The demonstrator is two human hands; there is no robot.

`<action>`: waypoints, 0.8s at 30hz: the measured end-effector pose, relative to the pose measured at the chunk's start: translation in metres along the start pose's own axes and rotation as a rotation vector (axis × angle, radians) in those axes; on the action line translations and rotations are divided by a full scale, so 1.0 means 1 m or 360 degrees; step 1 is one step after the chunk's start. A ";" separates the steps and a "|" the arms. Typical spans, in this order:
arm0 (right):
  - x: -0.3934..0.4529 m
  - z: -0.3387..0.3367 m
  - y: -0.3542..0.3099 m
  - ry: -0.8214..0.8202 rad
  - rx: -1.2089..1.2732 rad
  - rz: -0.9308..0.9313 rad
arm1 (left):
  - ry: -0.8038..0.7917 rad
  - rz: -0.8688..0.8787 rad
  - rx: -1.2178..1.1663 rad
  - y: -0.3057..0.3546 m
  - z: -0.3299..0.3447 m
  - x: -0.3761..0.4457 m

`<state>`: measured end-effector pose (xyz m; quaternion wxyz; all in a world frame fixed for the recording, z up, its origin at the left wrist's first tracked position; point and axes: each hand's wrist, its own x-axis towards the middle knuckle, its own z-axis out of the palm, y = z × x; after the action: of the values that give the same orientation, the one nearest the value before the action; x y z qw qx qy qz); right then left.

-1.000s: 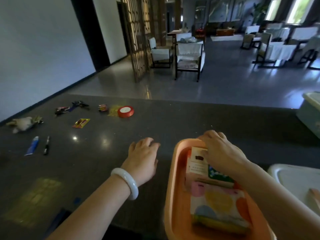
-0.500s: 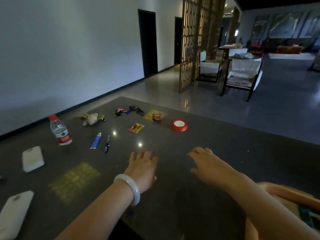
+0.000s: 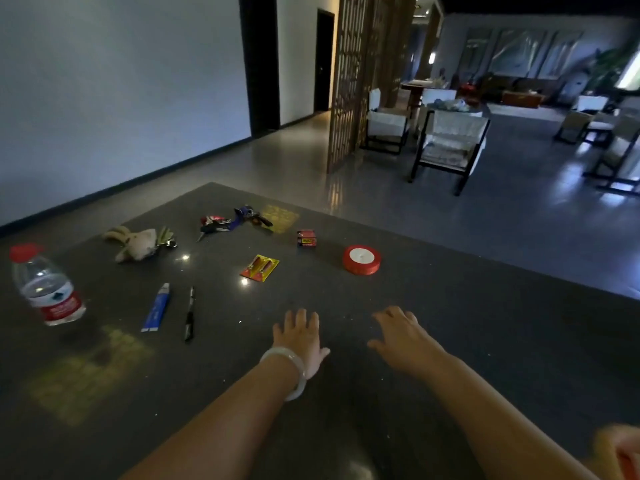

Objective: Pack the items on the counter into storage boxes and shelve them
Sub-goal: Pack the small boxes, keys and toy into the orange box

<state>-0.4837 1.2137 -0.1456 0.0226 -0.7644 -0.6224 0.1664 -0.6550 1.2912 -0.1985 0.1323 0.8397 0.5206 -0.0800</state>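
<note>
Counter items are seen scattered over the far left half of the dark stone counter (image 3: 485, 334). A red ribbon spool (image 3: 361, 259) is laid flat farthest right, with a small red battery pack (image 3: 306, 237) just beyond it to the left and a yellow blister card (image 3: 260, 268) nearer the middle. Two bunches of keys (image 3: 235, 220) are spread near the far edge, and a beige plush keychain (image 3: 138, 242) is set to their left. A blue tube (image 3: 156, 308) and a black pen (image 3: 189, 315) are laid side by side, close but apart. A water bottle (image 3: 46, 287) with a red cap is stood upright at the far left.

Both hands are held low at the counter, nearer than all of these, and nothing is gripped. The left hand (image 3: 299, 339), with a pale bangle (image 3: 289, 372) at the wrist, is spread palm down with straight fingers. The right hand (image 3: 403, 336) is likewise opened, fingers loosely extended. Whether the palms are pressed on the surface cannot be told. An orange edge (image 3: 620, 452) is glimpsed, blurred, at the lower right corner.
</note>
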 end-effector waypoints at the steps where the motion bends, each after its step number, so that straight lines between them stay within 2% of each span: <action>1: 0.008 0.007 0.003 0.0001 0.0045 0.0044 | -0.0042 -0.0023 -0.0023 0.001 0.005 0.011; 4: 0.032 0.023 0.010 0.0047 0.0184 0.0172 | -0.0126 -0.0088 -0.0024 0.005 0.026 0.039; 9: 0.093 0.026 0.023 0.0183 0.0329 0.0359 | -0.0063 -0.0095 -0.0038 0.004 0.054 0.057; 15: 0.192 0.004 0.031 0.0429 0.0477 0.0356 | -0.0087 -0.0116 -0.0021 0.002 0.060 0.065; 21: 0.264 0.006 0.034 0.0269 0.0451 0.0388 | -0.0109 -0.0107 -0.0011 0.001 0.060 0.065; 24: 0.268 0.016 0.040 0.0326 0.0403 0.0391 | -0.0131 -0.0104 -0.0002 0.001 0.059 0.063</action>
<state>-0.4045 1.4590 -0.2309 0.1612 -0.8387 -0.4930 0.1662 -0.6255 1.3263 -0.2718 0.1513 0.8181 0.5420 -0.1184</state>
